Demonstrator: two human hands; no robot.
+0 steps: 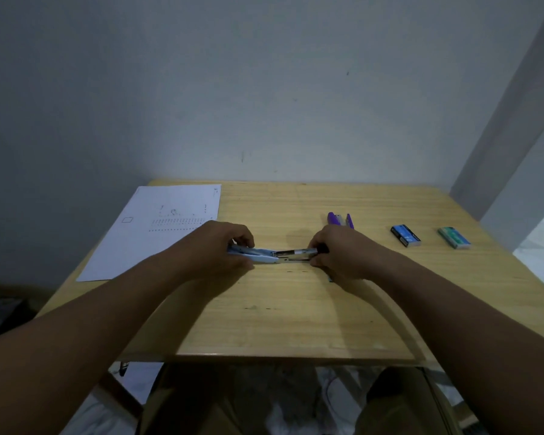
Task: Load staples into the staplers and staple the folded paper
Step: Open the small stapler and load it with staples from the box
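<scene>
A light blue stapler [259, 255] lies across the middle of the wooden table [296, 309]. My left hand [220, 246] grips its blue body. Its metal staple tray [296, 255] sticks out to the right, and my right hand [336, 254] pinches the tray's dark end. A purple stapler [339, 219] lies just behind my right hand. At the back left lies a white printed sheet of paper [157, 227]. Two staple boxes sit at the right: a blue one [405, 235] and a green one [454, 237].
A grey wall [264, 89] stands right behind the table's far edge. The table's right edge runs close to the green box. My knees and the floor show below the near edge.
</scene>
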